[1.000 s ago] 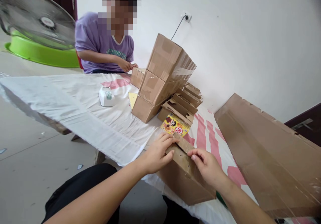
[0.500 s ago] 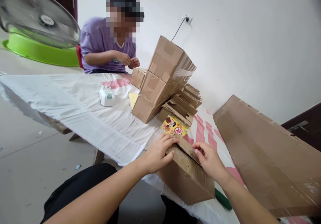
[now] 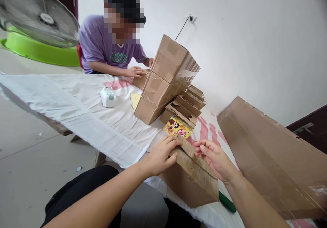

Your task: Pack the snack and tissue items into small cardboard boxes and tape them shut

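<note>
A small brown cardboard box (image 3: 190, 182) lies at the near edge of the cloth-covered table (image 3: 84, 108). My left hand (image 3: 160, 156) rests on its left end, fingers curled over the top edge and gripping it. My right hand (image 3: 216, 160) hovers just above the box's top flaps, palm turned up a little, fingers apart and holding nothing. Just beyond the box lies a yellow printed packet (image 3: 177, 127).
Three stacked taped boxes (image 3: 167, 78) and a row of folded cardboard pieces (image 3: 187, 103) stand mid-table. A white tape dispenser (image 3: 109, 97) sits to the left. A large flat carton (image 3: 273, 156) leans at right. A person in a purple shirt (image 3: 107, 47) sits opposite. A fan (image 3: 38, 15) stands far left; a green handle (image 3: 227, 203) lies near the table edge.
My right hand has lifted off the box's top flap and opened, moving slightly away from me. The person opposite has leaned forward and put both hands down on the table.
</note>
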